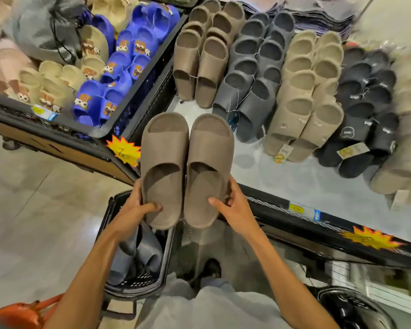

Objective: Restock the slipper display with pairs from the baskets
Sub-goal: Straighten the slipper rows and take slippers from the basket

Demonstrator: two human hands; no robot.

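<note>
Holding taupe pair (164,157) by the heels, one slipper per hand. Left hand (138,207) is curled round the left heel with its thumb on the footbed, and right hand (233,205) grips the right heel the same way. The slippers are side by side and touching, toes pointing away, footbeds up.

The pair is in the air at the front edge of the shelf (294,181), near the taupe row (199,62) but apart from it. Under the hands, on the floor, is a black basket (133,287) with grey slippers (138,252) inside.

Shelf rows left to right: taupe row, grey row (254,79), beige row (306,96), black row (365,103), each nested.

Left of the shelf is a crate (159,65) with blue slippers (119,74) and cream slippers (55,79). Star tag (125,150) is just left of the pair. Orange basket (22,312) is in the bottom-left corner.
</note>
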